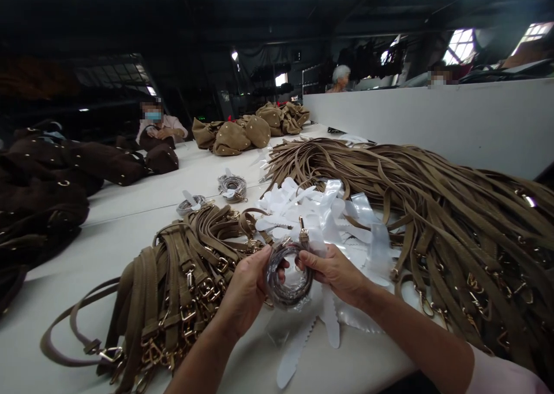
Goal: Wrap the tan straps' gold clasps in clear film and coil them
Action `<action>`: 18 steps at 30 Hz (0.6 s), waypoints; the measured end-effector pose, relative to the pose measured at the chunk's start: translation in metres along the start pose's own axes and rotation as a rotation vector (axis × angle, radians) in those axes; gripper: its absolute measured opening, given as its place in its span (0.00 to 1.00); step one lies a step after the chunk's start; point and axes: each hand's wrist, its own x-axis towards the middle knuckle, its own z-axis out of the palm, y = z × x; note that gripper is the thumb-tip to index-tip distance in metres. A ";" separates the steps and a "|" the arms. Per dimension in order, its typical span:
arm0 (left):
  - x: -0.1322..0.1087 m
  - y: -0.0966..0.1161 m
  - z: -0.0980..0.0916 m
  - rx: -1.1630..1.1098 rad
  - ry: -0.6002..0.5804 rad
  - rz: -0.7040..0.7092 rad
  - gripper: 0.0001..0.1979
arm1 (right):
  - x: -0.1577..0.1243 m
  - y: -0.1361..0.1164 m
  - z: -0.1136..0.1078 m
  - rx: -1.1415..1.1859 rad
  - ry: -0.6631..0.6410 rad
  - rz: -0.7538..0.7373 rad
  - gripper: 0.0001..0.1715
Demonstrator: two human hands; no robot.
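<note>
Between my two hands is a coiled strap (289, 284) wrapped in clear plastic film, with a gold clasp sticking up at its top. My left hand (251, 281) grips the coil's left side, fingers reaching into the ring. On the right side, my right hand (335, 270) pinches the coil between thumb and fingers. Below and behind it lie white paper strips (285, 209) with scalloped edges and clear plastic sleeves (376, 244). A stack of brown straps (173, 284) with gold buckles lies left of my left hand.
A long heap of loose brown straps (415, 186) covers the table's right side. Two wrapped coils (234, 186) sit farther back. Brown bags (238, 134) and dark bags (104, 160) are piled behind and left. A white partition (424, 117) stands at the back right; a co-worker (167, 128) sits beyond the table.
</note>
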 end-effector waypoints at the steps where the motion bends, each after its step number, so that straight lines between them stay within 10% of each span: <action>1: -0.001 0.000 0.000 0.028 -0.010 -0.010 0.17 | 0.000 0.001 0.000 -0.011 0.002 0.005 0.28; 11: 0.003 -0.012 -0.008 0.485 0.073 0.025 0.16 | 0.003 0.010 0.003 -0.268 0.002 -0.125 0.26; 18: 0.007 -0.007 -0.013 0.373 0.038 -0.001 0.13 | 0.011 0.016 -0.001 -0.309 0.008 -0.171 0.25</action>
